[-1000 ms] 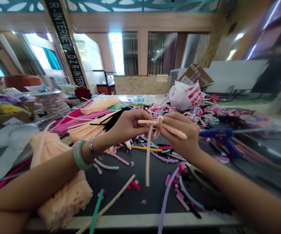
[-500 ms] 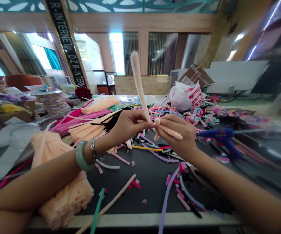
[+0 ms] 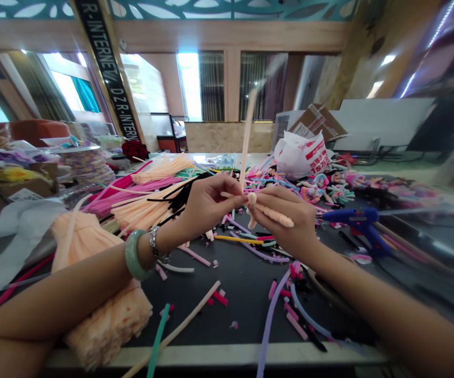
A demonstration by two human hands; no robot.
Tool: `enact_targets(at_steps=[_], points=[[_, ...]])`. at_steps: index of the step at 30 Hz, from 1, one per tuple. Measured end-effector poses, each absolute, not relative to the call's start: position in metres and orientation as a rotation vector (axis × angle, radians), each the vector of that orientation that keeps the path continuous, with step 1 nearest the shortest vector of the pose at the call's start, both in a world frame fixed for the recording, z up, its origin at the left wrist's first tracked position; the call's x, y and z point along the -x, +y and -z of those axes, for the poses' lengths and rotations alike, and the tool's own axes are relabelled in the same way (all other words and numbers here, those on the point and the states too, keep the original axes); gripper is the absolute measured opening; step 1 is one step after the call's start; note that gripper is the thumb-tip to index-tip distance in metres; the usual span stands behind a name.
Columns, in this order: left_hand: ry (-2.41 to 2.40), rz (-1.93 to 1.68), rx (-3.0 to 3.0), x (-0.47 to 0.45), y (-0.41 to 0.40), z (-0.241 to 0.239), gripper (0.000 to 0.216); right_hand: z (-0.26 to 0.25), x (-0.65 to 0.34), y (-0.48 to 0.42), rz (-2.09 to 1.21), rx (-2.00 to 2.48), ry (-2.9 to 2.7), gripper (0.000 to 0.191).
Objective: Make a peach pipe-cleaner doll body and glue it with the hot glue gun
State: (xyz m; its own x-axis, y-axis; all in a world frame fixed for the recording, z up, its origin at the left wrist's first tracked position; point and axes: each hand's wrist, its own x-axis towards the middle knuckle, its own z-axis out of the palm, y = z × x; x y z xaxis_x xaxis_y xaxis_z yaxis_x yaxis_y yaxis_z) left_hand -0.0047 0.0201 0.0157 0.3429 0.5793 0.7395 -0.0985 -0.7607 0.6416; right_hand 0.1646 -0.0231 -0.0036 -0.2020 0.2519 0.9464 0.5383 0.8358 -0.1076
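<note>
— What colour was the pipe cleaner [image 3: 246, 142] you had up?
— Pale peach, same as the coiled piece [image 3: 276, 214] and the bundle [image 3: 104, 315] by my arm.
— And the table [image 3: 243, 299]?
— Black, strewn with scraps in pink, purple, yellow and green. A lilac stem [image 3: 267, 320] and a green stem [image 3: 156, 336] lay nearest me, hot-pink stems [image 3: 132, 185] and black stems [image 3: 179, 195] further back.
— Your bangle [image 3: 134, 255]?
— Milky jade green, next to a silver bracelet [image 3: 155, 244].
— Anything else?
— The glue gun [image 3: 359, 219] was bright blue, the bag [image 3: 300, 152] was white with red print, and the flower [image 3: 133, 150] was dark red.
</note>
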Motion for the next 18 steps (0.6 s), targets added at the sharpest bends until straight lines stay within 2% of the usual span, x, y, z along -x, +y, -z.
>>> enact_targets(at_steps=[7,13,18], points=[[0.492,-1.381,-2.036,0.0072,0.0234,-0.0160,0.018,0.0016,-0.1656,-0.0234,0.290,0.609,-1.774,0.011],[0.423,-1.269,-1.994,0.0080,0.0276,-0.0144,0.028,0.0010,-0.1697,-0.0230,0.289,0.655,-1.769,0.011],[0.462,-1.297,-2.144,0.0087,0.0291,-0.0147,0.020,-0.0008,-0.1701,-0.0244,0.298,0.681,-1.765,0.011]])
